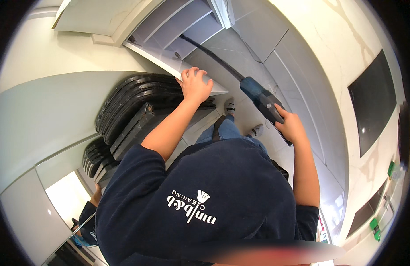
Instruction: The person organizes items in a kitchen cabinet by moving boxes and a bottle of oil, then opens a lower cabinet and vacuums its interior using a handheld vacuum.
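Observation:
My right hand (pixel 289 125) is closed around the handle of a handheld vacuum cleaner (pixel 258 96), dark blue and black. Its long thin black nozzle (pixel 215 56) reaches forward to the light panels of a cabinet or drawer front, over the grey tile floor. My left hand (pixel 195 83) rests on the corner of a white panel (pixel 218 89), fingers spread over its edge; whether this panel is a door or a shelf, I cannot tell. Dark debris (pixel 177 55) shows near the panel's far side.
Stacked black padded items (pixel 141 89) lean by the left wall, beside my left forearm. Light cabinets and a marble-look counter (pixel 338 66) with a black cooktop (pixel 374 103) curve along the right. Green bottles (pixel 375 229) stand near the sink. My feet are on tile.

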{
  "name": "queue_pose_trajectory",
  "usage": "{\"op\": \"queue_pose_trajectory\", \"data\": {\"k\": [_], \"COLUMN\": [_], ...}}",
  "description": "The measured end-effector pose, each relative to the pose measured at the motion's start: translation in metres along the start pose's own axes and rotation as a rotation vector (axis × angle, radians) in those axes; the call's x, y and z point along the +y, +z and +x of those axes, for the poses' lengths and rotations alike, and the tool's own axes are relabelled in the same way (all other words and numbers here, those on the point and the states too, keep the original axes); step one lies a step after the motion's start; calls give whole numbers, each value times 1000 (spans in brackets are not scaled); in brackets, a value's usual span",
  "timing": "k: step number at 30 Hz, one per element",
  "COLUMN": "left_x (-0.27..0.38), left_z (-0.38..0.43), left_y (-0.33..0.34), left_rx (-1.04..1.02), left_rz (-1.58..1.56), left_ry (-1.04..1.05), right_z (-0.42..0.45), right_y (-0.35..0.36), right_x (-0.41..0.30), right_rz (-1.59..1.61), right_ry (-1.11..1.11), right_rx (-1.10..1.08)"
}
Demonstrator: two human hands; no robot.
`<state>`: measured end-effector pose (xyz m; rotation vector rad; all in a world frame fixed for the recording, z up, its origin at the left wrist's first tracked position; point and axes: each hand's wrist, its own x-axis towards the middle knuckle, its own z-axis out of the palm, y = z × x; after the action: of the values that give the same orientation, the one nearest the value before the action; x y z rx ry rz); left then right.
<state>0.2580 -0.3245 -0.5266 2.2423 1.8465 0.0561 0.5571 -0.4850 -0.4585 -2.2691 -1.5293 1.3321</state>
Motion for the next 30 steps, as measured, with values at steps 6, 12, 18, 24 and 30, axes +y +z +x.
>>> {"op": "queue_pose_trajectory", "data": {"k": [6,12,18,24,30], "left_x": [0,8,13,6,-6], "left_z": [1,4,5,0,-9], "left_y": [4,2,0,2,8], "left_rx": [39,29,5,37,95], "left_rz": [14,18,6,-2,-2], "left_ry": [4,-53,-113,-98,-54], "right_z": [-84,-232,-291,-223,-131], "right_y": [-23,-78,-97,-75,-46], "right_x": [23,12,16,3,-19], "right_rz": [77,167,271,180,231], "right_ry": [64,121,174,-2,-13], "right_rx": [63,180,277,339,251]}}
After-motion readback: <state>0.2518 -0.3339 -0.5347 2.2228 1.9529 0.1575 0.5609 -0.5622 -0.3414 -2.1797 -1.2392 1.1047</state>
